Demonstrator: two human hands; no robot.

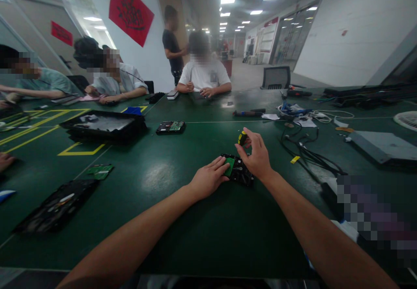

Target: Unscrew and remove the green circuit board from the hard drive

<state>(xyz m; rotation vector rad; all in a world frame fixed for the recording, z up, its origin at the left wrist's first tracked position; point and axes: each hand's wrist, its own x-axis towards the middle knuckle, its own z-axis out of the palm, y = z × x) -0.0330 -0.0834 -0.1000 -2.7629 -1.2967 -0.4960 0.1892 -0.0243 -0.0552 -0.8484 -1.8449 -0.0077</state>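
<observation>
A hard drive (243, 172) with a black body and a green circuit board lies on the green table in front of me. My left hand (211, 176) holds its left side, the fingers laid over the board. Above the drive's right side, my right hand (257, 152) grips a small screwdriver (242, 138) by its yellow and black handle. The fingers and palm hide the screwdriver's lower end, so I cannot tell whether its tip touches the drive.
Another hard drive (170, 127) lies farther off, left of a black tray (106, 124). A green circuit board (100, 171) and a dark flat part (57, 206) lie at left. Black cables (308, 154) and a grey metal box (384, 146) occupy the right. A person (204, 70) sits opposite.
</observation>
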